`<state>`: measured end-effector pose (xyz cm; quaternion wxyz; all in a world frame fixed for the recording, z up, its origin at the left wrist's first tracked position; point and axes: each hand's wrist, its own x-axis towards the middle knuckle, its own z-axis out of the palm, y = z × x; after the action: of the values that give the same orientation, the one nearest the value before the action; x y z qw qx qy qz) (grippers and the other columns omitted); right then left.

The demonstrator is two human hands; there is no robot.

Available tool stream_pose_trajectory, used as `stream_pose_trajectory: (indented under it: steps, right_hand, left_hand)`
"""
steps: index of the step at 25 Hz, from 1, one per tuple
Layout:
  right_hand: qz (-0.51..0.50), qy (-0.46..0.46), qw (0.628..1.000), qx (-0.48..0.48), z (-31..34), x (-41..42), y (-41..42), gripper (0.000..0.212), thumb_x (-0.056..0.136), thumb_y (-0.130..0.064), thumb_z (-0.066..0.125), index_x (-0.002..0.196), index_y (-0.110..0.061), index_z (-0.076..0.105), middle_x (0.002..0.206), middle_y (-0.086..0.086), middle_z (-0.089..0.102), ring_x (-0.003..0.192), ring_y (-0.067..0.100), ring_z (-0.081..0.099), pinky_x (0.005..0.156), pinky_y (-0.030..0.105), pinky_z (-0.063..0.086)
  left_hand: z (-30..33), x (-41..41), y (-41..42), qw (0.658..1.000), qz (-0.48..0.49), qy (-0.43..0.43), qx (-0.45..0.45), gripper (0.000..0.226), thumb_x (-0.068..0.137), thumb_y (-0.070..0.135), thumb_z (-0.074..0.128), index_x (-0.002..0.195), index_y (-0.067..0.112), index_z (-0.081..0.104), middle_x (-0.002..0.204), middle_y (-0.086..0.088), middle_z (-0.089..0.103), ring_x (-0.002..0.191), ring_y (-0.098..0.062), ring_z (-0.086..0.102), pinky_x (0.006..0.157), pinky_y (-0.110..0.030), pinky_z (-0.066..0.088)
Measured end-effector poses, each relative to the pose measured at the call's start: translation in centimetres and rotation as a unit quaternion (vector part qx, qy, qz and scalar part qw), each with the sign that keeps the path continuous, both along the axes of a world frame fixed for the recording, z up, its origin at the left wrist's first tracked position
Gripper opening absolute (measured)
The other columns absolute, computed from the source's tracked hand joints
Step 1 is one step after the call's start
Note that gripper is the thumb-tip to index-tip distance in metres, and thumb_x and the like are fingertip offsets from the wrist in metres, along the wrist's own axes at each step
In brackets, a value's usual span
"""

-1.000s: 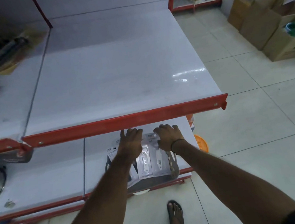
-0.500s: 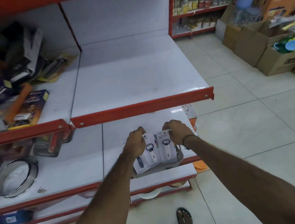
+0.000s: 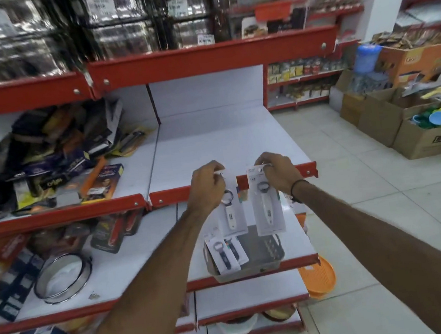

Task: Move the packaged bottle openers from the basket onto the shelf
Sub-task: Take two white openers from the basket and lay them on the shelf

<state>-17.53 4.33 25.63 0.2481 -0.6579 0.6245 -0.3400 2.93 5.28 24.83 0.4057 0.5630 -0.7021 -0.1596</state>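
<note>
Hands: my left hand (image 3: 208, 186) and right hand (image 3: 279, 173) each pinch a white carded bottle opener (image 3: 266, 206) by its top.
Surroundings: grey plastic basket (image 3: 265, 254) below, near edge of the white shelf (image 3: 218, 138) just behind.
Writing: I can't read it.

A round metal sieve (image 3: 63, 278) is parked on the lower left shelf, brown cardboard boxes (image 3: 419, 136) are stacked on the tiled floor (image 3: 392, 227), and an orange plastic lid (image 3: 318, 277) is tucked beside the rack.

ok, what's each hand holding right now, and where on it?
Left hand pinches one packaged bottle opener by the top edge of its card. Right hand pinches another packaged opener by its card's top right corner. Both hang down.
</note>
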Motion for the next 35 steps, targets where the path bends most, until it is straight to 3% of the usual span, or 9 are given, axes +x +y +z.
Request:
stream_pose_trajectory:
  steps: [2, 4, 8, 13, 17, 21, 23, 26, 35]
  right_hand:
    - [0.001, 0.001, 1.000, -0.016, 2.8, -0.2, -1.9, 0.030, 0.087, -0.001, 0.040, 0.087, -0.022, 0.061, 0.110, 0.012, 0.069, 0.090, 0.028, 0.064, 0.071, 0.032, 0.052]
    - [0.004, 0.017, 0.999, -0.033, 5.0, -0.5, -4.3, 0.032, 0.087, -0.001, 0.039, 0.091, -0.020, 0.064, 0.114, 0.013, 0.069, 0.098, 0.030, 0.063, 0.074, 0.034, 0.051]
    - [-0.004, 0.002, 0.999, -0.052, 8.0, -1.4, -10.3, 0.036, 0.086, -0.002, 0.037, 0.095, -0.018, 0.067, 0.111, 0.010, 0.067, 0.099, 0.029, 0.063, 0.077, 0.036, 0.052]
    - [-0.024, -0.025, 0.999, -0.001, 7.6, -2.7, -16.8, 0.038, 0.083, -0.002, 0.033, 0.087, -0.024, 0.063, 0.083, -0.009, 0.062, 0.052, 0.003, 0.066, 0.047, 0.015, 0.046]
    - [0.002, 0.039, 0.997, 0.065, 3.5, -3.1, -19.3, 0.038, 0.084, -0.006, 0.037, 0.099, -0.019, 0.069, 0.102, 0.008, 0.068, 0.086, 0.028, 0.066, 0.074, 0.036, 0.055]
    - [0.030, 0.156, 0.982, 0.098, 0.7, -3.6, -19.3, 0.042, 0.086, -0.017, 0.043, 0.118, -0.028, 0.068, 0.119, 0.005, 0.070, 0.105, 0.028, 0.064, 0.095, 0.040, 0.051]
    - [0.018, 0.235, 0.970, 0.053, 0.1, -4.0, -18.5, 0.046, 0.088, -0.025, 0.043, 0.130, -0.034, 0.060, 0.124, 0.000, 0.068, 0.114, 0.026, 0.060, 0.102, 0.043, 0.041]
    - [-0.004, 0.252, 0.968, -0.011, 0.0, -3.8, -16.2, 0.043, 0.090, -0.028, 0.046, 0.131, -0.032, 0.059, 0.122, 0.000, 0.069, 0.114, 0.026, 0.060, 0.098, 0.043, 0.040]
    - [-0.046, 0.256, 0.932, -0.253, -1.5, 0.9, -2.7, 0.019, 0.082, -0.027, 0.051, 0.088, -0.017, 0.067, 0.083, -0.001, 0.070, 0.083, 0.026, 0.059, 0.074, 0.037, 0.040]
  left_hand:
    - [2.7, 0.0, -1.8, 0.999, 0.010, 0.028, -0.022, 0.027, 0.084, -0.006, 0.046, 0.095, 0.002, 0.070, 0.094, -0.011, 0.072, 0.080, -0.019, 0.064, 0.065, -0.010, 0.048]
    - [4.9, -0.4, -4.1, 0.997, 0.019, 0.076, -0.020, 0.028, 0.084, -0.009, 0.044, 0.094, -0.001, 0.069, 0.092, -0.013, 0.068, 0.081, -0.023, 0.063, 0.064, -0.020, 0.055]
    - [7.7, -2.0, -10.1, 0.995, 0.052, 0.081, -0.032, 0.034, 0.079, -0.013, 0.041, 0.095, -0.004, 0.069, 0.096, -0.020, 0.073, 0.084, -0.026, 0.062, 0.069, -0.021, 0.041]
    - [6.0, -4.3, -17.0, 0.992, 0.079, 0.089, 0.030, 0.035, 0.081, -0.013, 0.040, 0.098, -0.004, 0.069, 0.105, -0.022, 0.072, 0.099, -0.034, 0.065, 0.077, -0.024, 0.044]
    - [1.8, -6.0, -19.3, 0.985, 0.041, 0.044, 0.162, 0.036, 0.085, -0.009, 0.045, 0.108, -0.001, 0.071, 0.120, -0.017, 0.069, 0.111, -0.030, 0.063, 0.083, -0.025, 0.046]
    - [-0.1, -5.9, -19.3, 0.978, 0.025, -0.057, 0.199, 0.041, 0.089, 0.001, 0.046, 0.122, 0.009, 0.070, 0.132, -0.013, 0.067, 0.127, -0.032, 0.058, 0.104, -0.038, 0.047]
    - [-0.4, -5.2, -18.5, 0.969, 0.041, -0.140, 0.198, 0.042, 0.095, 0.012, 0.049, 0.134, 0.018, 0.063, 0.147, -0.008, 0.055, 0.140, -0.032, 0.045, 0.114, -0.048, 0.037]
    - [-0.1, -3.9, -16.4, 0.969, 0.024, -0.155, 0.190, 0.042, 0.098, 0.018, 0.049, 0.140, 0.018, 0.056, 0.152, -0.009, 0.045, 0.144, -0.030, 0.037, 0.118, -0.049, 0.032]
    - [1.0, -1.7, -3.9, 0.991, 0.063, -0.119, -0.004, 0.030, 0.093, 0.009, 0.052, 0.118, 0.012, 0.068, 0.131, -0.010, 0.056, 0.124, -0.027, 0.053, 0.104, -0.042, 0.046]
